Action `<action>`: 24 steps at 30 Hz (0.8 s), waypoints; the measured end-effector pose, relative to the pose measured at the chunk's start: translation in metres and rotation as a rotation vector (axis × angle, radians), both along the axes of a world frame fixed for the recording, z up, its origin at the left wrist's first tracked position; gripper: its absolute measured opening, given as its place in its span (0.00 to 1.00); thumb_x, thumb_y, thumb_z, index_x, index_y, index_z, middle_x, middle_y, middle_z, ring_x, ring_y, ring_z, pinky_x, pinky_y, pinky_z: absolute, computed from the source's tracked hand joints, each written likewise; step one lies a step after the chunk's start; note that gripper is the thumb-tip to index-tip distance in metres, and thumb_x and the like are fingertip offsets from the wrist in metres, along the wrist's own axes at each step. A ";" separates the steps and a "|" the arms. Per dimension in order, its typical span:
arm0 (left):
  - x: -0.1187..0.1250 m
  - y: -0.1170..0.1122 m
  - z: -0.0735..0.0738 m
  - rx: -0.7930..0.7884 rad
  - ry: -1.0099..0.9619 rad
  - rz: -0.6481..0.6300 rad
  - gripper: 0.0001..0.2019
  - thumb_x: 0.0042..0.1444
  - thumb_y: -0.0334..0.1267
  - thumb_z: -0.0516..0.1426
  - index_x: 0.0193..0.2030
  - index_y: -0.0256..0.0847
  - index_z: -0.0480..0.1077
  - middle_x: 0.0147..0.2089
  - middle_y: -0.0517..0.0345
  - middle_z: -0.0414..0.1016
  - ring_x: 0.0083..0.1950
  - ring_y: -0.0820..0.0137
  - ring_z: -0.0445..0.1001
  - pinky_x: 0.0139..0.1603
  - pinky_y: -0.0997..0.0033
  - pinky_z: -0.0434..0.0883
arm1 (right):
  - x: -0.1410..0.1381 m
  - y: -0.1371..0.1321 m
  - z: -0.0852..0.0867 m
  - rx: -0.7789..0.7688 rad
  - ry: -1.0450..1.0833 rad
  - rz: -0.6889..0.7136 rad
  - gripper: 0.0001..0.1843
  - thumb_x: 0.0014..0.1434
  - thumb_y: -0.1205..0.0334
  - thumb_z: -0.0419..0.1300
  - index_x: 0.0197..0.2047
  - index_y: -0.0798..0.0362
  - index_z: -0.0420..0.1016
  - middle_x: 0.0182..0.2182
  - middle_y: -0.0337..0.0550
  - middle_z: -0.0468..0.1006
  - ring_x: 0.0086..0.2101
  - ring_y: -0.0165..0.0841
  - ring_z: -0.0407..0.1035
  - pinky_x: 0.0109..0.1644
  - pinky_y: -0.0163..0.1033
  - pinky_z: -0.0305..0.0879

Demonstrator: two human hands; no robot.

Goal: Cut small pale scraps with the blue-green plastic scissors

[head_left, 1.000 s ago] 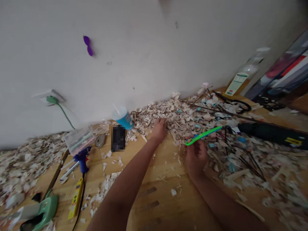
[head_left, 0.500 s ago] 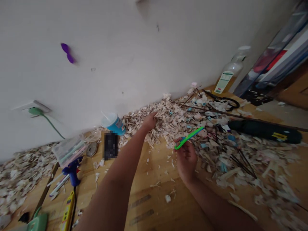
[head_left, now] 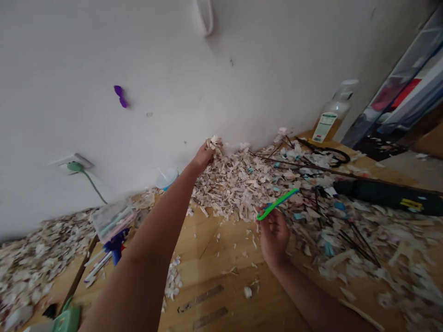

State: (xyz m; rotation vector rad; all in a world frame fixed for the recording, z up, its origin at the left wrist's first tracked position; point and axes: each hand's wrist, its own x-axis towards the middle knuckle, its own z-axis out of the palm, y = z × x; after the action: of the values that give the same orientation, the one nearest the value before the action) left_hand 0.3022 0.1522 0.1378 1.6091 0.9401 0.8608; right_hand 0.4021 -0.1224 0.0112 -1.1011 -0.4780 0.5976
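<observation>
My left hand [head_left: 203, 157] is lifted at the wall end of a heap of pale scraps [head_left: 235, 180]. Its fingers are closed on a clump of scraps [head_left: 215, 143], thin and curled like paper or shavings. Lower and to the right, my right hand [head_left: 276, 235] grips a slim bright green and blue tool [head_left: 278, 204] between thumb and fingers. The tool points up and right over the heap's front edge; its exact kind I cannot make out.
On the left are a blue glue gun [head_left: 116, 246], a clear pen box [head_left: 112, 219] and a cup [head_left: 166, 178] partly behind my left arm. To the right lie dark twigs [head_left: 311, 166], a black folded umbrella [head_left: 380, 196] and a bottle [head_left: 330, 115]. A green plug [head_left: 75, 166] sits in the wall socket.
My left hand has risen from the heap toward the wall with a clump of scraps in it. The view has shifted; my right hand keeps hold of the green and blue tool.
</observation>
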 end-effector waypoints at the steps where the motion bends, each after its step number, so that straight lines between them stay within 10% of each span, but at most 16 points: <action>1: -0.002 -0.001 0.003 0.008 0.046 -0.029 0.28 0.55 0.48 0.58 0.62 0.47 0.60 0.48 0.51 0.73 0.39 0.69 0.73 0.39 0.66 0.72 | 0.000 0.000 0.000 -0.001 0.006 0.004 0.18 0.53 0.52 0.66 0.44 0.49 0.73 0.40 0.47 0.80 0.40 0.41 0.74 0.38 0.43 0.70; 7: -0.012 -0.001 -0.002 0.310 0.485 -0.180 0.37 0.58 0.54 0.56 0.70 0.44 0.50 0.70 0.39 0.54 0.67 0.54 0.61 0.61 0.53 0.64 | 0.000 0.000 0.004 0.015 0.042 -0.015 0.18 0.52 0.52 0.66 0.43 0.49 0.72 0.40 0.48 0.80 0.42 0.42 0.74 0.39 0.44 0.70; 13: -0.021 -0.021 -0.040 0.473 1.099 -0.129 0.34 0.56 0.53 0.58 0.64 0.37 0.60 0.65 0.37 0.64 0.67 0.51 0.61 0.65 0.54 0.59 | 0.000 0.000 0.004 -0.004 0.029 -0.016 0.17 0.53 0.52 0.66 0.43 0.50 0.73 0.40 0.48 0.79 0.40 0.40 0.74 0.38 0.42 0.69; 24: -0.026 -0.051 -0.088 0.409 0.929 -0.087 0.18 0.47 0.39 0.65 0.46 0.41 0.73 0.46 0.50 0.76 0.47 0.61 0.74 0.50 0.64 0.69 | 0.001 -0.005 0.007 -0.024 0.037 0.026 0.17 0.52 0.53 0.66 0.43 0.51 0.74 0.37 0.46 0.80 0.37 0.38 0.73 0.37 0.41 0.68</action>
State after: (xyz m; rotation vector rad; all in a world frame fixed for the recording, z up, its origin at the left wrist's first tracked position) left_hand 0.2764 0.1008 0.0501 2.4627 1.3539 0.2004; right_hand 0.4027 -0.1276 0.0187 -1.1063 -0.4549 0.6466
